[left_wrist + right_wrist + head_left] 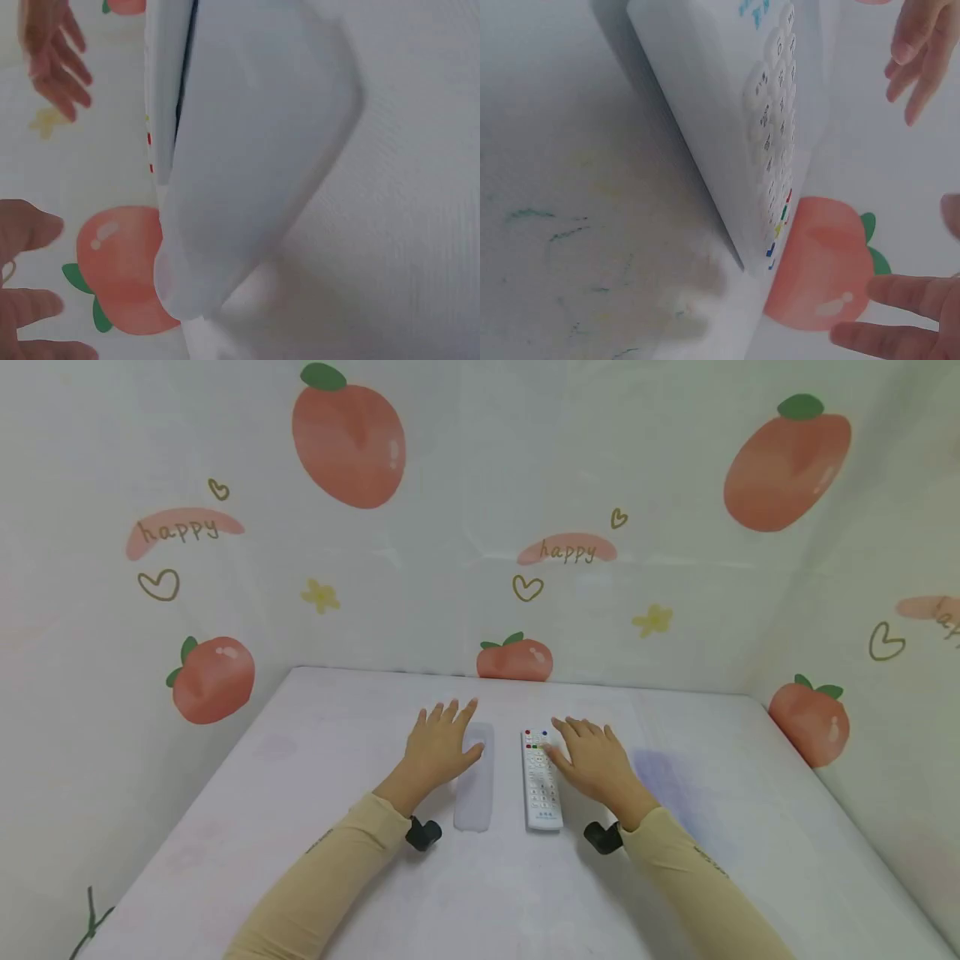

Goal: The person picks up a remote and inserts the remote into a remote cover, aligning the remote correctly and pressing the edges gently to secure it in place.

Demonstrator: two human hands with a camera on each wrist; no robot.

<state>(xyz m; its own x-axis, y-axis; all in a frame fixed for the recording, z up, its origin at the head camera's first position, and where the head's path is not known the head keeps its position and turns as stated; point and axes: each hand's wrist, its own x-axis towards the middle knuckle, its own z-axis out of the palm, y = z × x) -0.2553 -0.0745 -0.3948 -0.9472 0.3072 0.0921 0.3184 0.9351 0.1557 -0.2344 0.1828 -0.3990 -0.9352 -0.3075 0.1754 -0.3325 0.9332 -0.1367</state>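
A white remote control (542, 789) with rows of buttons lies on the table, long side pointing away from me. To its left is a translucent, flat silicone sleeve (474, 793), about as long as the remote. My left hand (438, 747) hovers at the sleeve's far left side, fingers spread, thumb overlapping it in the head view. Over the remote's far right side is my right hand (600, 764), its fingers extended and thumb across the buttons in that view. Neither hand grips anything. Close up, the left wrist view shows the sleeve (255, 135), the right wrist view the remote (712, 97).
A pale cloth covers the table (510, 902), with a purple stain (667, 785) to the right of my right hand. Behind stands a white curtain (465, 560) printed with red fruit, hearts and words. A black wrist device (424, 835) sits under each forearm.
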